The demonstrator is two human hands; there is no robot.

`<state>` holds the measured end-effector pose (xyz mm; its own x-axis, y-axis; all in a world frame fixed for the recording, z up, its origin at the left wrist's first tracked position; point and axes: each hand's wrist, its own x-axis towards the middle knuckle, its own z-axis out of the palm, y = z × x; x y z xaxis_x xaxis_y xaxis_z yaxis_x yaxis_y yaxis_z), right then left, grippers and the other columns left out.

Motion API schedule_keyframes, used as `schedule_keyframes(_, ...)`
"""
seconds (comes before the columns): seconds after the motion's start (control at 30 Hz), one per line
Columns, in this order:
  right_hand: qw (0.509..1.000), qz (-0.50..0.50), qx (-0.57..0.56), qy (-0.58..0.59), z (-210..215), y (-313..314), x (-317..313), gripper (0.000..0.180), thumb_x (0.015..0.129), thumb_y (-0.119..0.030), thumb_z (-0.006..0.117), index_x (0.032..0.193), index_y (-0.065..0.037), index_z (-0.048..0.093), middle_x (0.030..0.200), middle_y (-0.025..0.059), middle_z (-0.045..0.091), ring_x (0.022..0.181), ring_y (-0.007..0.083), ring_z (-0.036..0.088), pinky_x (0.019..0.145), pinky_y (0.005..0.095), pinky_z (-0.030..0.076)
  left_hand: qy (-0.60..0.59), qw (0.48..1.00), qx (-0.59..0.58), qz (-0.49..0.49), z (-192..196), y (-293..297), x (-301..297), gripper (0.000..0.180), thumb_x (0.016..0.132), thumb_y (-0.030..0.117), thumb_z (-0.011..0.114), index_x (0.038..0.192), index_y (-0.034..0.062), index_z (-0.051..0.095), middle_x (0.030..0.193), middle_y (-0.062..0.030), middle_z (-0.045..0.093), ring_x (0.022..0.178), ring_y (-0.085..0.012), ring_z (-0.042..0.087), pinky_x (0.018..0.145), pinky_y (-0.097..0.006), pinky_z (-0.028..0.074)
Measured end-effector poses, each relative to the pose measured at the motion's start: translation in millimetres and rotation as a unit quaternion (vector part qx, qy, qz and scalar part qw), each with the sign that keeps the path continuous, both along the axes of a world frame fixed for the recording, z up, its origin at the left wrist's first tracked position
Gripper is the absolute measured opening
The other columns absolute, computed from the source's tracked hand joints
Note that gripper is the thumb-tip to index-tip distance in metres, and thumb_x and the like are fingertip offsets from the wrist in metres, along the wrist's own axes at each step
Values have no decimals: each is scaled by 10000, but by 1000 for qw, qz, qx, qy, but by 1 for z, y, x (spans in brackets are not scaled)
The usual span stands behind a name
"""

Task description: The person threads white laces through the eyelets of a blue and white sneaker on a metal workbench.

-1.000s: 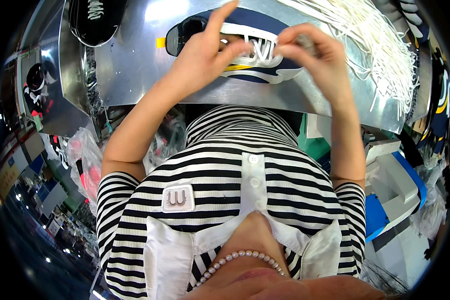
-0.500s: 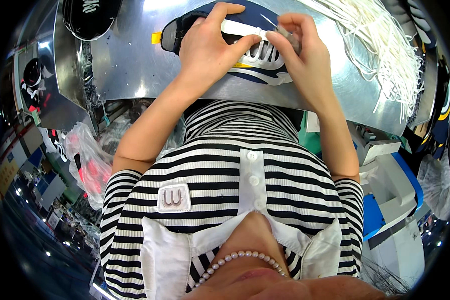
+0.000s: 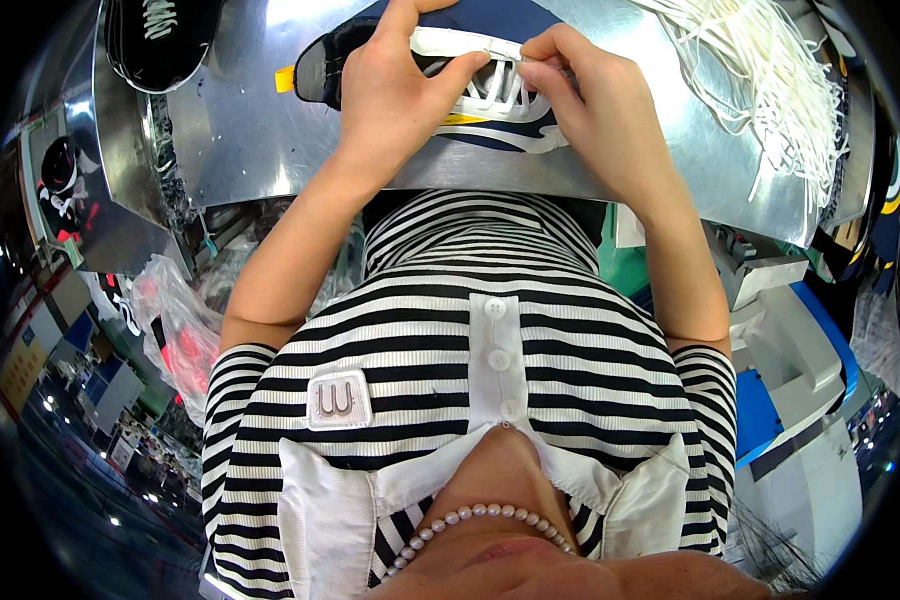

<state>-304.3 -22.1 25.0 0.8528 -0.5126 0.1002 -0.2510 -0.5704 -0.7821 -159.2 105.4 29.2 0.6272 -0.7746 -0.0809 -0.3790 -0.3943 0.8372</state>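
A navy, white and yellow sneaker (image 3: pixel 520 138) lies on its side on the metal table, its dark heel with a yellow pull tab (image 3: pixel 285 79) to the left. My left hand (image 3: pixel 385 100) wraps around the collar and tongue area, thumb pressed near the eyelets. White shoelace (image 3: pixel 494 100) crosses the throat of the sneaker in several rows. At the upper eyelet strip, my right hand (image 3: pixel 610 110) pinches the shoelace between thumb and index finger, close to the left thumb tip. Part of the far side of the sneaker is cut off by the top of the view.
A big heap of loose white shoelaces (image 3: pixel 760 90) covers the right side of the metal table (image 3: pixel 250 150). At the upper left stands a black shoe (image 3: pixel 160 40) with light laces. Below the table, a clear plastic bag (image 3: pixel 175 310) hangs left and an open white box (image 3: pixel 790 340) stands right.
My right hand has come in leftward to the eyelets and now pinches there, where before its fingers were farther right with the lace end raised. The sneaker and left hand have shifted slightly left.
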Motion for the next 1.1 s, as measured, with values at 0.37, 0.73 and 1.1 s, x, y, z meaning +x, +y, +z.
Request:
schedule_keyframes(0.37, 993, 15, -113, 40, -8, 5, 10, 191, 864, -96, 635, 1008, 17, 578, 748, 158, 682, 706, 302, 685, 632, 391, 531, -59, 995, -63, -45, -5, 4, -8, 451, 839, 68, 746, 1263, 66, 590, 964, -73, 721, 812, -112, 688, 721, -249, 550)
schedule_keyframes(0.73, 992, -63, -105, -36, -4, -7, -15, 278, 902, -122, 661, 1168, -59, 615, 835, 111, 693, 678, 238, 653, 611, 324, 505, 73, 995, -66, -21, -4, 3, 9, 502, 840, 37, 722, 1307, 69, 538, 1037, -99, 689, 858, -123, 680, 751, -245, 547)
schedule_keyframes(1.1, 970, -209, -91, -88, -46, 14, 9, 140, 819, -143, 696, 958, -152, 711, 767, 2, 688, 585, 169, 642, 517, 292, 471, 261, 957, -66, -108, 10, 1, 24, 588, 821, 35, 728, 1362, 61, 499, 1169, -106, 651, 1041, -201, 651, 955, -306, 484)
